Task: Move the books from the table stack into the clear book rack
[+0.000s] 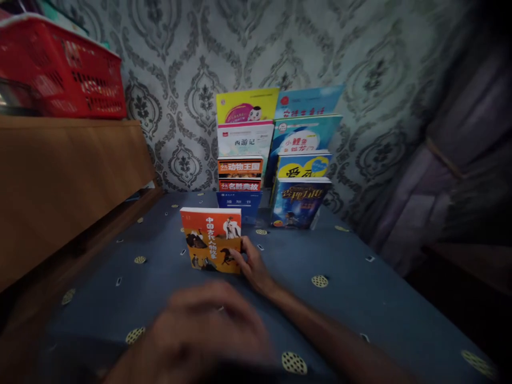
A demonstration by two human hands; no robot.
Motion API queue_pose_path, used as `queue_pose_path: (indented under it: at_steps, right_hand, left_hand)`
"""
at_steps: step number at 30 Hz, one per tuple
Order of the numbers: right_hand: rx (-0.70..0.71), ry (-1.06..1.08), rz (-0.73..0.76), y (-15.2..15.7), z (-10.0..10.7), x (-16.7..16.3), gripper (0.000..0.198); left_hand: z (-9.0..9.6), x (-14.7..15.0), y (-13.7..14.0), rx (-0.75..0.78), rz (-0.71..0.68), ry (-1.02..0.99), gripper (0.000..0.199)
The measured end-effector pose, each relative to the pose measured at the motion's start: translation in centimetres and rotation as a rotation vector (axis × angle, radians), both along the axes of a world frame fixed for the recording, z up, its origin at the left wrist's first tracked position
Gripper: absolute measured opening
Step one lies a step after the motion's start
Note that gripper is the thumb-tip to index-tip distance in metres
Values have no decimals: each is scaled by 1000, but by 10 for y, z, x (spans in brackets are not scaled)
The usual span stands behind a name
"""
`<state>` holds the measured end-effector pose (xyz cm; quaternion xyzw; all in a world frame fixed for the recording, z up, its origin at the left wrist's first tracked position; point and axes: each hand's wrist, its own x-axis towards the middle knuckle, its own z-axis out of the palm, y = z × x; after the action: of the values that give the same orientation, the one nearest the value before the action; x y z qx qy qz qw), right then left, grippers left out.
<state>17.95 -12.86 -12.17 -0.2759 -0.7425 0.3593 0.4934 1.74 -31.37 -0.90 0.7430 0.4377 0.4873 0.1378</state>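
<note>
My right hand point(255, 265) grips the right edge of an orange book point(214, 242), its thumb on the front cover and the other fingers partly hidden behind. The book stands upright, cover facing me, low against the blue patterned cloth. My left hand point(208, 325) is close to the camera, smeared by motion, and its fingers cannot be made out. Behind the orange book, a dark blue booklet point(239, 207) is at the front of a left column of books. To its right, a blue-purple book point(300, 205) fronts a second column.
Higher in the tiers are a yellow book point(244, 104), a white book point(245, 141) and a teal book point(308, 133). A red basket point(96, 80) sits on a wooden cabinet point(68, 186) at left. Patterned wallpaper backs the cloth-covered surface point(288, 298); a curtain point(436, 160) hangs at right.
</note>
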Motion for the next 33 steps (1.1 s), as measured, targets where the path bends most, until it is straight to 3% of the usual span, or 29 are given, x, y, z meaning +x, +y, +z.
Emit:
queue_pose_path:
  at_steps: [1,2,4,5,6,9,12,17,20,28,33]
  right_hand:
    - [2,-5,-3,0,0,0,21]
    - [1,-8,-4,0,1,0,21]
    - [-10,-13,6,0,3,2,20]
    - [-16,-19,14,0,3,3,20]
    - [-21,-28,19,0,5,4,20]
    - [-34,-53,43,0,8,9,20]
    - [-47,-62,72,2,11,12,19]
    - [-60,-20,54,21,14,20,22]
    - [10,-20,-9,44,24,30,23]
    - [238,-24,-61,107,95,61,24]
    - [311,-8,-89,124,110,68,27]
  left_hand:
    - [1,-8,19,-18,60,30,27]
    - [-2,-18,37,5,245,3,28]
    - [-16,-41,71,12,533,-11,46]
    - [-26,-52,85,-28,574,-1,56]
    - [-37,-63,97,-83,555,5,60]
    - [-62,-83,120,-261,306,55,49]
    - [-66,-86,132,-317,216,108,46]
    - [-50,-76,155,-295,212,175,43]
    - [-41,-67,177,-242,181,164,41]
    - [-2,-35,247,26,160,45,32]
    - [10,-22,271,141,159,-7,30]
